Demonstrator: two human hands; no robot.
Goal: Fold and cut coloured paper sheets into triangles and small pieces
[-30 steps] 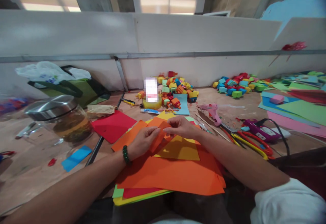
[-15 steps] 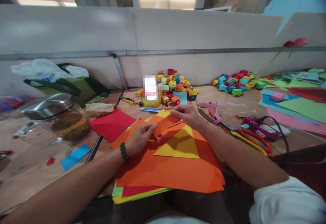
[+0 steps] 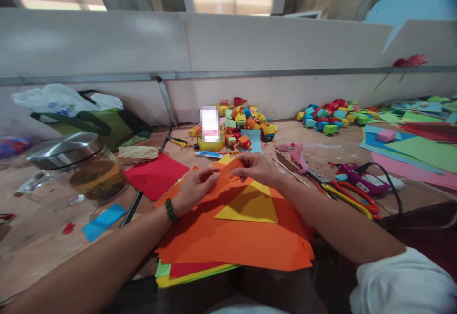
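Between my hands a small orange paper piece [image 3: 227,175] is held up over a stack of coloured sheets. My right hand [image 3: 255,167] pinches its upper right part between thumb and fingers. On its left side, my left hand [image 3: 200,185] has thumb and fingers bent around the edge, and a dark green bead bracelet circles the wrist. Below lies a large orange sheet [image 3: 232,245], with a yellow triangular paper [image 3: 253,204] on top of it. Red, yellow and green sheets stick out under the orange one at the near edge.
Left: glass teapot [image 3: 96,176], red paper [image 3: 157,176], blue strip [image 3: 103,221]. Behind: phone [image 3: 210,124], tape roll [image 3: 211,142], piles of folded paper cubes [image 3: 246,121]. Right: pink glue gun [image 3: 298,154], scissors [image 3: 346,195], purple power strip [image 3: 364,180], coloured sheets [image 3: 421,147].
My right thumb has moved down over the orange piece, which now stands more upright. My left fingers have shifted slightly left and loosened. The view has moved slightly.
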